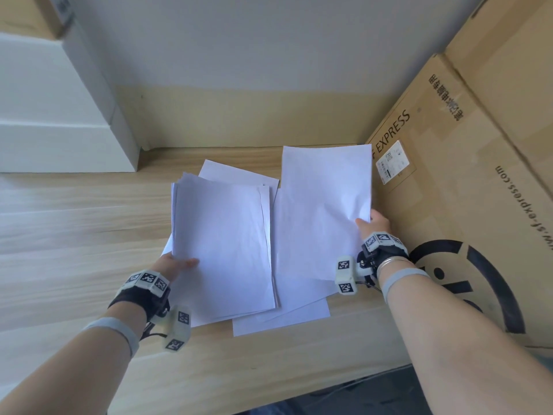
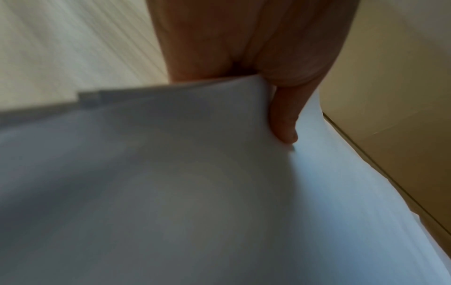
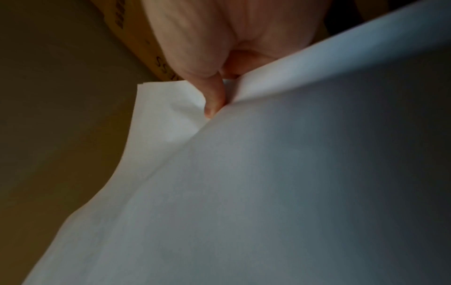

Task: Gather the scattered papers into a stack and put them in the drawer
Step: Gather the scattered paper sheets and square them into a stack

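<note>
Plain white papers lie spread on the wooden desk [image 1: 74,229]. My left hand [image 1: 176,265] grips a loose bundle of sheets [image 1: 221,247] by its left edge, thumb on top, as the left wrist view confirms with the thumb [image 2: 284,123] over the paper [image 2: 171,192]. My right hand [image 1: 374,226] pinches the right edge of another lifted sheet [image 1: 323,211]; the right wrist view has the thumb [image 3: 214,100] pressing into crumpled paper [image 3: 268,192]. More sheets [image 1: 287,319] lie flat beneath both. No drawer is in view.
A large brown cardboard box [image 1: 466,181] printed "EXPRESS" stands hard against the right of the papers. A white box [image 1: 59,115] sits at the back left. The desk's front edge [image 1: 344,381] runs along the bottom right.
</note>
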`<move>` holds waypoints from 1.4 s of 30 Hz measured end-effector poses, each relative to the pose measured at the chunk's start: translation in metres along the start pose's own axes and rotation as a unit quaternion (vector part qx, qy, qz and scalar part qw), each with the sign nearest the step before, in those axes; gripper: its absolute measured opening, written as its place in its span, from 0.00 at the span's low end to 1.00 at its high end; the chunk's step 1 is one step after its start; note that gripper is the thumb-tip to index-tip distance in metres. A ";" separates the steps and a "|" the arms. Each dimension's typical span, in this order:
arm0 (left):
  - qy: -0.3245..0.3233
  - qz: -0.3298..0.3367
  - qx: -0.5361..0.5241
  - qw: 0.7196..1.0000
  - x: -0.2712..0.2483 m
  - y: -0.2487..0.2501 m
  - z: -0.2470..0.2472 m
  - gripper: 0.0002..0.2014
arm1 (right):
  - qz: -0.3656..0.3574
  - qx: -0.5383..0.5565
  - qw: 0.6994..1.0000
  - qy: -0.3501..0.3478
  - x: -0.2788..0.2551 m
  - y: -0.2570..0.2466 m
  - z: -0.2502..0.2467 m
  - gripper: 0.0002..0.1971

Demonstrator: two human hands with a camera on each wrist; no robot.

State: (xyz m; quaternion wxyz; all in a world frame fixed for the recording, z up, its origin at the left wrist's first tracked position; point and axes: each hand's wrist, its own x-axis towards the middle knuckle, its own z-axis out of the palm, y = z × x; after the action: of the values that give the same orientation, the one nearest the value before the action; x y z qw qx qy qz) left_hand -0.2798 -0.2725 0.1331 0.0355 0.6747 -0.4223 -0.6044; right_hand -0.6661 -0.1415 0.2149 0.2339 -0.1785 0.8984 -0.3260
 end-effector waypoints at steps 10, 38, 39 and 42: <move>-0.003 -0.001 -0.035 0.999 -0.009 0.004 0.001 0.25 | -0.018 -0.108 0.975 -0.193 -0.057 -0.035 0.102 0.17; 0.088 0.029 -0.118 0.989 -0.013 -0.023 -0.069 0.17 | 0.017 -0.229 0.961 -0.153 -0.094 -0.093 0.190 0.35; 0.087 0.027 -0.119 0.989 -0.013 -0.025 -0.069 0.17 | 0.020 -0.224 0.963 -0.148 -0.096 -0.094 0.193 0.36; 0.088 0.024 -0.112 0.989 -0.011 -0.027 -0.073 0.17 | 0.036 -0.201 0.968 -0.148 -0.096 -0.098 0.194 0.38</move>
State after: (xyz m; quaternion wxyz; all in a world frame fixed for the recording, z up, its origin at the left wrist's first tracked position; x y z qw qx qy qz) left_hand -0.2033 -0.2821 0.1461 0.1626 0.7068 -0.3633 -0.5847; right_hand -0.4664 -0.2647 0.1783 0.3353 -0.2363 0.9065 -0.0997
